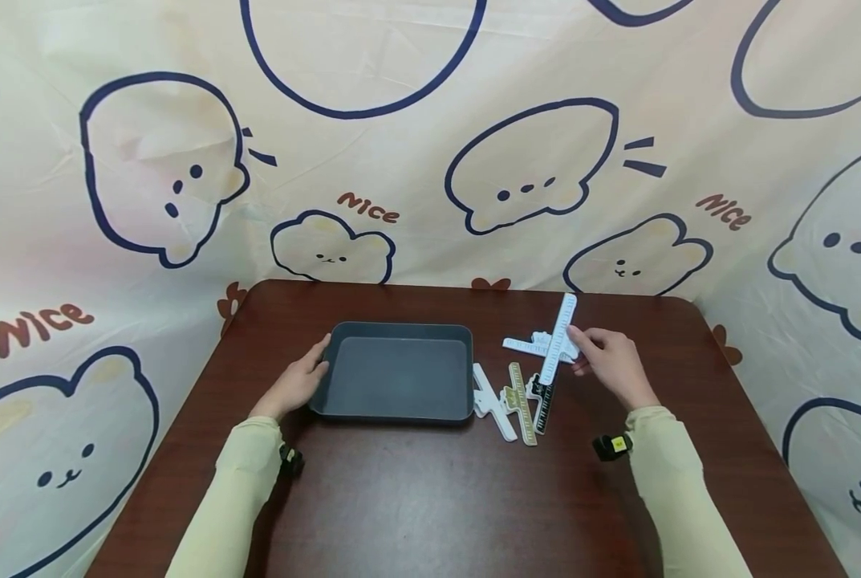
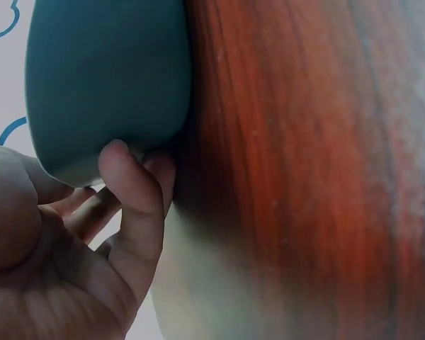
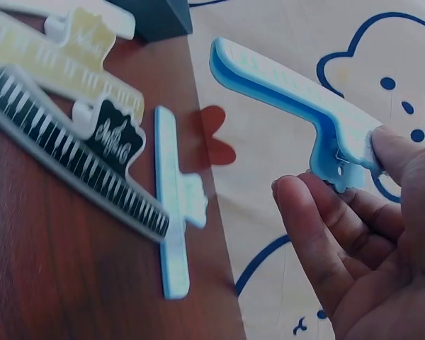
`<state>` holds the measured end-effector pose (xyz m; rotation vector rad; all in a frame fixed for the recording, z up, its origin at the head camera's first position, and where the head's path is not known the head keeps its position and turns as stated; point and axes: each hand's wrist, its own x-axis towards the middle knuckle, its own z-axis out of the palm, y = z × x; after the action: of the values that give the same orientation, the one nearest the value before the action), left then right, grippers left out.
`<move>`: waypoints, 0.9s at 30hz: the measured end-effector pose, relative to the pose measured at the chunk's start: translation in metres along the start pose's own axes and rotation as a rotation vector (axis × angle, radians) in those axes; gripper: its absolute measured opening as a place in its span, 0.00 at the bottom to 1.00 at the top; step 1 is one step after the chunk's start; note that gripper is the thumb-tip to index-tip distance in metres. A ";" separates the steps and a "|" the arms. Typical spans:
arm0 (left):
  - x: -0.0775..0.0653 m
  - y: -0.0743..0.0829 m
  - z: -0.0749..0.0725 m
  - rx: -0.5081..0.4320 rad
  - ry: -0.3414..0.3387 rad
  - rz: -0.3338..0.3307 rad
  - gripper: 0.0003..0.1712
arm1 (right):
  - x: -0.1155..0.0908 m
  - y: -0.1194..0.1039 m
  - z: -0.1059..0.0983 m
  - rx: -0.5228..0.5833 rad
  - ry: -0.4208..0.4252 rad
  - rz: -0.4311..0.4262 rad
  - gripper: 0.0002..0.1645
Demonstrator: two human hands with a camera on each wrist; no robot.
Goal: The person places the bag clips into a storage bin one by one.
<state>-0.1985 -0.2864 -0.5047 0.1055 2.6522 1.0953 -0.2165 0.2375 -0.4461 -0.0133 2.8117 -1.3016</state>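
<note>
My left hand point(image 1: 294, 385) grips the left end of a dark grey rectangular tray point(image 1: 399, 377); in the left wrist view the fingers curl against the lower edge of its wall point(image 2: 110, 85). Above the table on the right, my right hand point(image 1: 613, 361) pinches a light blue clip point(image 3: 276, 81) with a long printed bar, by its handle, between thumb and fingers. Another light blue clip point(image 3: 171, 212) lies below it. Toward the tray lie a black clip with a piano-key pattern point(image 3: 71, 152), a yellow clip point(image 3: 57, 60) and a white clip point(image 1: 498, 409).
The brown wooden table point(image 1: 401, 498) carries the tray at its far middle, and the clips lie just right of it. A cream curtain point(image 1: 416, 160) printed with blue-outlined cartoon faces hangs behind and at both sides.
</note>
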 end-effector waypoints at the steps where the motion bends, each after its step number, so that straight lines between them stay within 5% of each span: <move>1: 0.000 0.000 0.000 -0.007 -0.001 -0.004 0.33 | 0.001 -0.003 0.001 0.003 -0.003 -0.003 0.38; 27: -0.006 0.007 0.005 0.050 0.021 0.030 0.34 | 0.026 -0.068 0.057 0.099 -0.103 -0.049 0.30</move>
<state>-0.1921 -0.2791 -0.5015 0.1453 2.7056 1.0457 -0.2406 0.1497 -0.4318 -0.1421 2.6747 -1.4061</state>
